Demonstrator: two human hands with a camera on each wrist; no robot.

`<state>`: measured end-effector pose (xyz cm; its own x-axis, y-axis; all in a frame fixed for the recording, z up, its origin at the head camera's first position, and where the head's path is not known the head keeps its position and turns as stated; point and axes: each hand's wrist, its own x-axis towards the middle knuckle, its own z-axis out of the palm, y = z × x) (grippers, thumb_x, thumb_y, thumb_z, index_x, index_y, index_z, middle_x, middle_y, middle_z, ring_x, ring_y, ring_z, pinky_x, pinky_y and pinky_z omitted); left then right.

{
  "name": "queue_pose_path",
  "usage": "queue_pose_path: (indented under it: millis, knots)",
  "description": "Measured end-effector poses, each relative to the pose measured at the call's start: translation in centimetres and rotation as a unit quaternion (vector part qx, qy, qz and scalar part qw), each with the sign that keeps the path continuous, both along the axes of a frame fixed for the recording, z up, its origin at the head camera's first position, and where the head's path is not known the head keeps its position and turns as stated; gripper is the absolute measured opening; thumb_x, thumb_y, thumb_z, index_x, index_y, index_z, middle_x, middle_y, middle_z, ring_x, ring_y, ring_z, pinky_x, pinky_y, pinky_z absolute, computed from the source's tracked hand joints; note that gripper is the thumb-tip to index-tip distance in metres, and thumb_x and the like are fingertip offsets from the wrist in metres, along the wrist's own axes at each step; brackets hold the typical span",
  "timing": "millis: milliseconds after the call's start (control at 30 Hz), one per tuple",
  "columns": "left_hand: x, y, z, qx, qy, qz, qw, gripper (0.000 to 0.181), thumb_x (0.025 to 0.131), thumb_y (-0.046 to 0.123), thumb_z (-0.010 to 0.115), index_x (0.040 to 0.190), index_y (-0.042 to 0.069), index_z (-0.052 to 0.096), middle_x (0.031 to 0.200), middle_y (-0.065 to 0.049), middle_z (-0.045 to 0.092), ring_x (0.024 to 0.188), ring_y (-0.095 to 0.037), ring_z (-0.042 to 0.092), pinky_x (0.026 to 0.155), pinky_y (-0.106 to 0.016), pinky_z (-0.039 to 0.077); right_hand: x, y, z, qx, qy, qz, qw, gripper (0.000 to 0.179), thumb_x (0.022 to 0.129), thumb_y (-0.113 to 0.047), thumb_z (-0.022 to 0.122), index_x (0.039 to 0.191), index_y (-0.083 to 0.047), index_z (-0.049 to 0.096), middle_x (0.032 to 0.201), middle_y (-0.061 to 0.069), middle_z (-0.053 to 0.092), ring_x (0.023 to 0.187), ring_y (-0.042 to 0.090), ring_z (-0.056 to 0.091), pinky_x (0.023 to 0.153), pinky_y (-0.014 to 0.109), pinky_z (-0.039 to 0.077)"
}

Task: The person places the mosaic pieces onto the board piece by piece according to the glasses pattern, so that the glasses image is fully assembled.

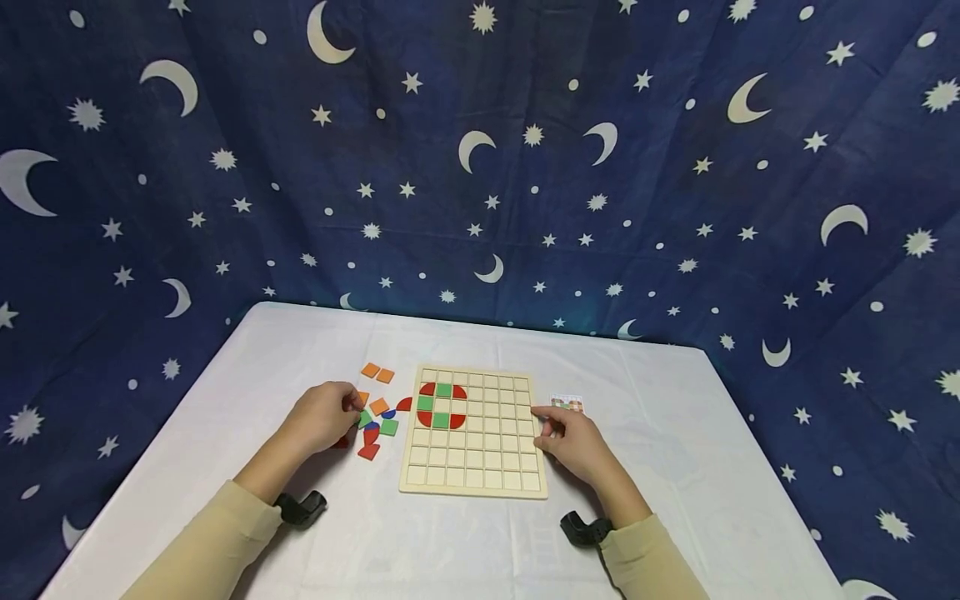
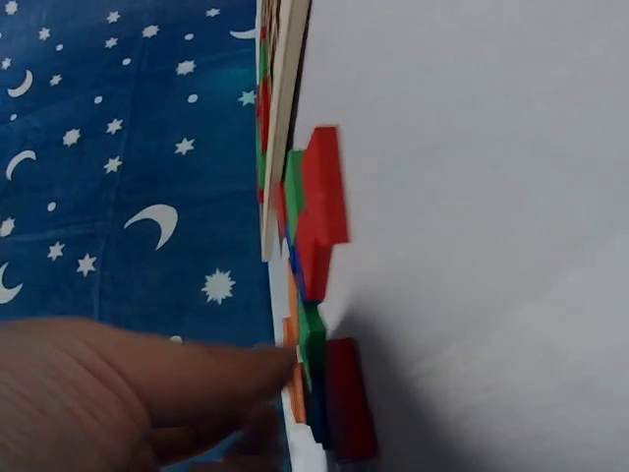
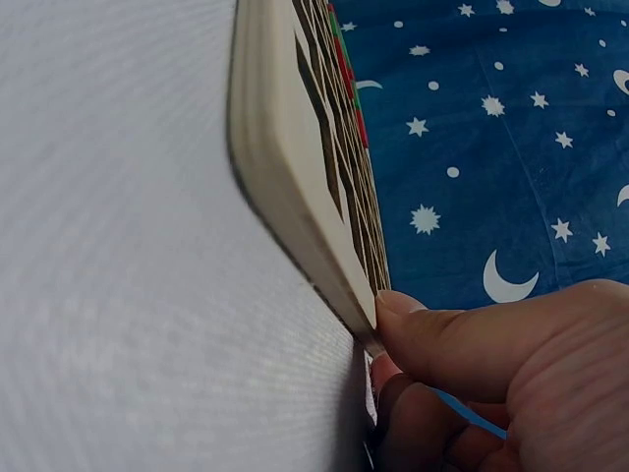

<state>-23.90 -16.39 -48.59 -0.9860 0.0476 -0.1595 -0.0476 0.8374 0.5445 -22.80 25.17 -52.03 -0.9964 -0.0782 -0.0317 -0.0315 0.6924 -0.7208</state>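
Observation:
A square wooden grid board (image 1: 495, 457) lies mid-table, with red rounded pieces (image 1: 457, 421) and green squares (image 1: 444, 390) set in its upper left cells. My right hand (image 1: 573, 442) grips the board's right edge, thumb (image 3: 432, 334) on the rim and the other fingers curled below it. Left of the board, my left hand (image 1: 318, 414) reaches over loose coloured tiles, its fingers loosely bent. The thumb (image 2: 231, 379) comes right up to a green tile (image 2: 312, 339) in the left wrist view, beside a dark red piece (image 2: 350, 398). Nothing shows between those fingers.
Two orange squares (image 1: 377, 372) sit farther back on the left. Nearer are a red piece (image 1: 368, 452), a green square (image 1: 389, 427) and a red piece (image 1: 404, 404) by the board's left edge. A small printed card (image 1: 567, 402) lies behind my right hand.

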Motion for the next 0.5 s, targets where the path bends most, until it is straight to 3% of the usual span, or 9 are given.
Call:
queue_pose_path:
  millis: [167, 367, 500]
  knots:
    - [0.19, 0.26, 0.35, -0.006, -0.020, -0.007, 0.9998, 0.021, 0.090, 0.011, 0.083, 0.106, 0.006, 0.072, 0.088, -0.008, 0.062, 0.083, -0.023, 0.058, 0.068, -0.033, 0.047, -0.04, 0.09, 0.04, 0.005, 0.003, 0.002, 1.0000, 0.050, 0.089, -0.005, 0.084, 0.137, -0.014, 0.073, 0.086, -0.001, 0.063, 0.068, 0.014, 0.052, 0.058, 0.025, 0.042]
    - [0.22, 0.60, 0.06, -0.034, -0.004, -0.005, 0.9994, 0.018, 0.089, 0.011, 0.083, 0.101, 0.008, 0.070, 0.086, -0.006, 0.064, 0.083, -0.024, 0.058, 0.074, -0.037, 0.047, -0.05, 0.10, 0.02, 0.003, 0.002, -0.001, 1.0000, 0.050, 0.089, -0.004, 0.084, 0.137, -0.014, 0.073, 0.086, -0.001, 0.063, 0.067, 0.014, 0.052, 0.057, 0.025, 0.042]
    - [0.12, 0.54, 0.20, -0.025, -0.004, -0.003, 0.9997, 0.016, 0.092, 0.011, 0.081, 0.103, 0.006, 0.070, 0.085, -0.007, 0.063, 0.080, -0.023, 0.058, 0.069, -0.034, 0.047, 0.00, 0.02, 0.07, -0.002, 0.000, 0.004, 1.0000, 0.050, 0.089, -0.004, 0.083, 0.137, -0.013, 0.073, 0.085, 0.000, 0.063, 0.066, 0.014, 0.052, 0.055, 0.025, 0.042]
